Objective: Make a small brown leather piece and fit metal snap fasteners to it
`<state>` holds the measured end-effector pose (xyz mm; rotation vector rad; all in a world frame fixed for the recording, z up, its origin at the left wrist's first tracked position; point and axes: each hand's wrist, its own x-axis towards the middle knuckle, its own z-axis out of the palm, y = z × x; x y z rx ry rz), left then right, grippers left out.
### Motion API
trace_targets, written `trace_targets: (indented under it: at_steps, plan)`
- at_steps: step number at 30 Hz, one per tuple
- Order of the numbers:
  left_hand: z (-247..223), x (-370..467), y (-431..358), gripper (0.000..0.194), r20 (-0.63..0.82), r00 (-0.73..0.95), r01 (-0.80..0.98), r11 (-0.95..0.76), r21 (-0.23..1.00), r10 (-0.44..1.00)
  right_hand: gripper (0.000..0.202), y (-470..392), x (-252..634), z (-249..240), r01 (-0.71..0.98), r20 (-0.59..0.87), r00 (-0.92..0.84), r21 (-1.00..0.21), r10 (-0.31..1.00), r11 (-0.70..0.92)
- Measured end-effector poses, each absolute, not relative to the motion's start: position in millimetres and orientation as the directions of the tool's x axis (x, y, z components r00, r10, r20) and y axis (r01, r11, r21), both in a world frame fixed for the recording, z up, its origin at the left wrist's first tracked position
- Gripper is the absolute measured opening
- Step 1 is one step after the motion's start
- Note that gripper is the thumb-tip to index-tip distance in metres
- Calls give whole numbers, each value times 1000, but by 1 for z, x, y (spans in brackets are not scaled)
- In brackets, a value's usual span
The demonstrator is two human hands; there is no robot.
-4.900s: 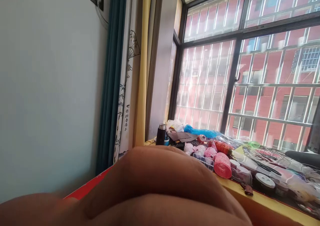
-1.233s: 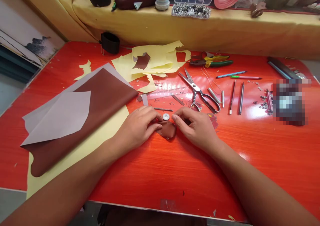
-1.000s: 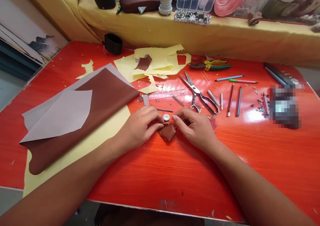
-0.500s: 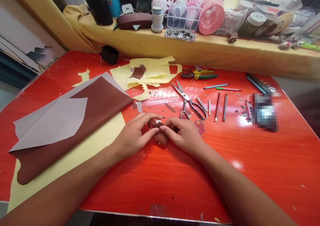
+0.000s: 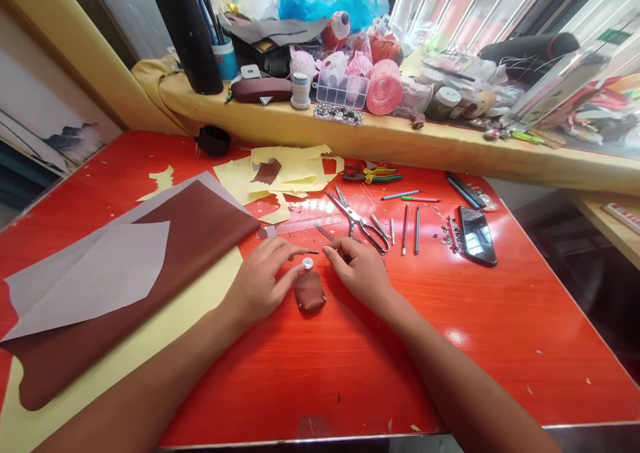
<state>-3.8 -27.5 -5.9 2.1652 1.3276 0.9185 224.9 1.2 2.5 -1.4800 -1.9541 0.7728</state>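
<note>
A small folded brown leather piece (image 5: 309, 291) lies flat on the red table (image 5: 500, 346), between my two hands. Just above it sits a round silver disc (image 5: 308, 263). My left hand (image 5: 263, 281) rests on the table with its fingers apart, fingertips beside the disc and the leather piece's left edge. My right hand (image 5: 356, 269) sits to the right, its fingers curled and pinched near a thin metal pin (image 5: 306, 252); whether it grips anything I cannot tell. Neither hand lifts the leather piece.
A large brown leather sheet (image 5: 150, 253) with grey backing lies at left over yellow paper (image 5: 280, 173). Scissors (image 5: 357, 221), pliers (image 5: 373, 173), pencils (image 5: 404, 229), small metal rings and a phone (image 5: 477, 234) lie right of my hands. A cluttered yellow sill (image 5: 380, 136) runs along the back.
The view has tilted up, so the sill and window show. Both hands have let go of the leather piece, which now lies flat with the silver disc above it.
</note>
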Motion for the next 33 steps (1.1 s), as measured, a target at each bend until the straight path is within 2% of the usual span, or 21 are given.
trace_targets:
  at_steps: [3, 8, 14, 22, 27, 29, 33]
  plan:
    - [-5, -12, -23, 19, 347, 273, 630, -439, 640, 897, 15, 11, 226, 13, 784, 15, -233, -589, 972, 196]
    - [-12, -20, -15, 26, 390, 257, 682, -452, 575, 884, 17, 37, 220, 27, 902, -32, -171, -407, 985, 144]
    - [-25, -19, -8, 43, 288, 279, 768, -392, 507, 916, 22, 53, 206, 32, 958, -129, -198, -235, 972, 164]
    - [-31, -16, -5, 49, 254, 286, 786, -378, 489, 924, 18, 56, 203, 29, 950, -141, -293, -157, 946, 271]
    - [-30, -16, -5, 50, 274, 282, 769, -388, 508, 919, 11, 57, 205, 29, 946, -146, -272, -224, 951, 236]
    - [-24, -16, -6, 47, 319, 259, 762, -396, 513, 912, 9, 54, 206, 29, 926, -128, -262, -313, 956, 212]
    - [-6, -16, -9, 29, 376, 168, 743, -368, 559, 911, 10, 38, 205, 31, 802, -56, -225, -578, 973, 152]
